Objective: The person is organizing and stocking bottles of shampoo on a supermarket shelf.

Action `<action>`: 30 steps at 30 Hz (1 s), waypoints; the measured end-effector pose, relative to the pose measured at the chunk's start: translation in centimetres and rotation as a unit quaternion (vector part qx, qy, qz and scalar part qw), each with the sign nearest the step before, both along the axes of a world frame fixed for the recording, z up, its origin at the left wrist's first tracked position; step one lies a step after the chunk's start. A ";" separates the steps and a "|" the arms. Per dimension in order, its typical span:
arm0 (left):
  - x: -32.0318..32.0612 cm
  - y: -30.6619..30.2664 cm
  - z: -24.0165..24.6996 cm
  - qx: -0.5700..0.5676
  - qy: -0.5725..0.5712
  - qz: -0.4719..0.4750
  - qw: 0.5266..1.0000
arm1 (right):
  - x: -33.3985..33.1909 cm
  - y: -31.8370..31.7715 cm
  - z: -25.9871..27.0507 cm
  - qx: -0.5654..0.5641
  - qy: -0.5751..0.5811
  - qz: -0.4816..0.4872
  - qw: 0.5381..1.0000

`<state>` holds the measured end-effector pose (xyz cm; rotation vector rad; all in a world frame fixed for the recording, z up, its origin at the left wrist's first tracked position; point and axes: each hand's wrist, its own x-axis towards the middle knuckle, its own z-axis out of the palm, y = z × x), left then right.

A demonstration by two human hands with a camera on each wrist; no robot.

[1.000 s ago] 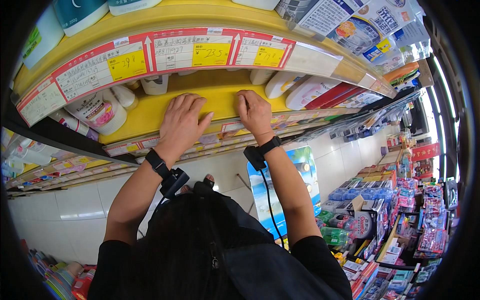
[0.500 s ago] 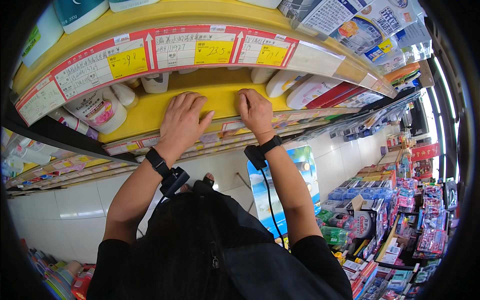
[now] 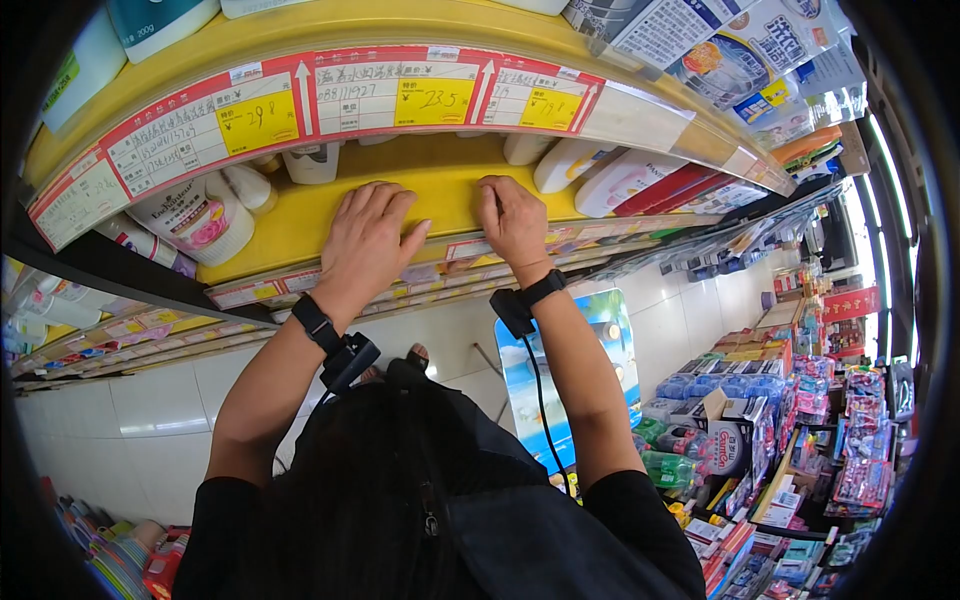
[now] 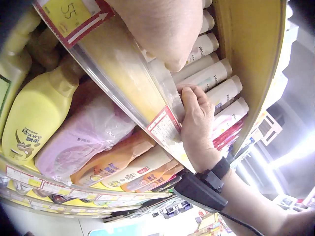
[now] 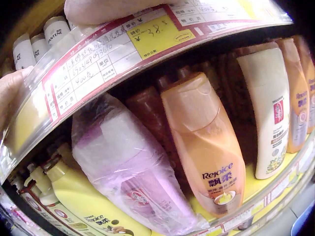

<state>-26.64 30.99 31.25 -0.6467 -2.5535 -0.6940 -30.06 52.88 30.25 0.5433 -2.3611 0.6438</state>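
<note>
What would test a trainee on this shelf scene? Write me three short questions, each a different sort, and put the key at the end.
1. In the right wrist view, which bottle is wrapped in clear plastic?
A) the white bottle
B) the purple bottle
C) the large orange bottle

2. True or false: neither the left hand nor the right hand holds a bottle.

3. Fill in the number: in the head view, the middle of the three yellow price labels reads ___.

Key: 1. B; 2. True; 3. 23.5
</note>
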 end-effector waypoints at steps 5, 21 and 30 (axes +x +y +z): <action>0.0 0.0 0.0 0.002 0.000 -0.001 1.000 | 0.0 0.0 0.1 0.001 0.001 0.001 1.000; 0.0 0.0 0.0 0.006 0.000 -0.002 1.000 | 0.0 0.0 -0.1 0.001 0.002 0.002 1.000; -0.2 0.0 -0.2 0.016 0.039 -0.002 0.999 | 0.0 0.0 0.0 0.000 -0.008 -0.002 1.000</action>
